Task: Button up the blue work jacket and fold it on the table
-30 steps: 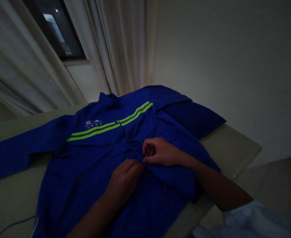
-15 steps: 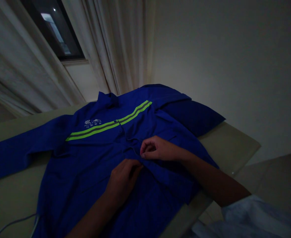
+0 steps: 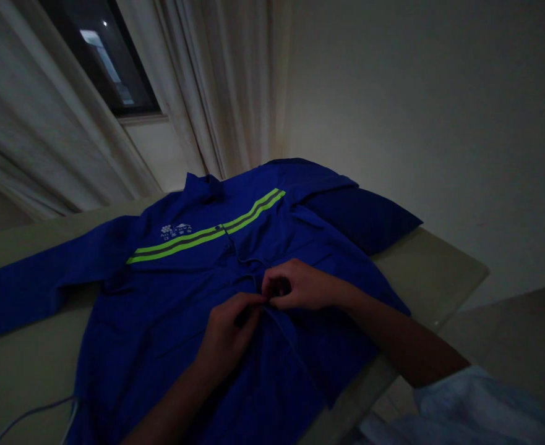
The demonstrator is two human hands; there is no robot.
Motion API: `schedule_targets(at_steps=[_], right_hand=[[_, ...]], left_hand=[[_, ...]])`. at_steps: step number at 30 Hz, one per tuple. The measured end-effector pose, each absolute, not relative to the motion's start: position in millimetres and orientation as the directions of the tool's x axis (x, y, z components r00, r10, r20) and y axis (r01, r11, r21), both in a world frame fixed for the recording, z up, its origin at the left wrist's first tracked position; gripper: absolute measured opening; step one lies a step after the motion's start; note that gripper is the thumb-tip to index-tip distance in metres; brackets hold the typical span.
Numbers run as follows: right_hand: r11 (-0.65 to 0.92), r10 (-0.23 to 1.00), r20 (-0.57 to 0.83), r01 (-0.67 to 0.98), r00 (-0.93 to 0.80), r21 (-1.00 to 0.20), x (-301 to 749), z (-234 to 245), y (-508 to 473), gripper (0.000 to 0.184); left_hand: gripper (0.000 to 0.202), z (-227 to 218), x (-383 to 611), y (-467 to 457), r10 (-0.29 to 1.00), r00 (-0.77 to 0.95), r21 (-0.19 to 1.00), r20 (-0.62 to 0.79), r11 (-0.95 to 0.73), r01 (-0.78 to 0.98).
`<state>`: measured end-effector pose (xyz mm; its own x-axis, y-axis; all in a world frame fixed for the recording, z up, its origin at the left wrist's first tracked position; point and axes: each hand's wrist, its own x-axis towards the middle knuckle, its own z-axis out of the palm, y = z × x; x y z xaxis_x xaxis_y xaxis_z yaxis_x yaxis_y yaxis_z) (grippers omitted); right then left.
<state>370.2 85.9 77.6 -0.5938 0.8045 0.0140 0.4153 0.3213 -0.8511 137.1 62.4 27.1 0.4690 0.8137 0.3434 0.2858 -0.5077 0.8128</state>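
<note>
A blue work jacket (image 3: 179, 290) with two bright green stripes across the chest lies front-up on a pale table (image 3: 432, 272). Its sleeves spread to the left and to the right. My left hand (image 3: 228, 334) pinches the fabric at the jacket's front opening, fingers closed. My right hand (image 3: 297, 285) meets it there, thumb and fingers pressed together on the opposite front edge. The two sets of fingertips touch at the middle of the jacket. Dim light hides whether a button sits between them.
Pale curtains (image 3: 216, 80) hang behind the table, beside a dark window (image 3: 109, 55). A thin light cable (image 3: 31, 414) trails over the table at lower left. The table's right corner ends near a plain wall (image 3: 439, 111).
Both hands have drawn closer together on the jacket's front. My left hand's fingers have risen into a pinch against my right hand's fingertips. The lower front flap has shifted slightly.
</note>
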Motion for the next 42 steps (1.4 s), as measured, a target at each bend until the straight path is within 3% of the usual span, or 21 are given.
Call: schedule_targets(at_steps=[5,10,20,33,42], right_hand=[[0.431,0.799,0.082,0.473,-0.596,-0.768,373.5,78.4,85.4,0.007],[0.391,0.801,0.056,0.45,-0.596,-0.803,373.2,80.4,84.7,0.008],[0.505,0.772,0.135,0.47,-0.622,-0.724,369.8,79.8,82.0,0.015],[0.548,0.713,0.112,0.452,-0.692,-0.703,373.6,79.7,85.4,0.015],[0.59,0.671,0.105,0.443,-0.734,-0.675,372.9,80.5,86.3,0.022]], left_hand=[[0.019,28.2,135.1,64.4,0.868,0.477,0.933,0.137,-0.275,0.232],[0.025,31.9,135.3,61.7,0.871,0.486,0.961,0.069,-0.19,0.203],[0.033,23.9,132.6,68.3,0.863,0.504,0.987,-0.041,-0.043,0.155],[0.033,28.2,133.7,67.8,0.887,0.46,0.988,-0.052,-0.02,0.151],[0.02,35.1,133.3,66.5,0.854,0.515,0.974,0.066,-0.167,0.151]])
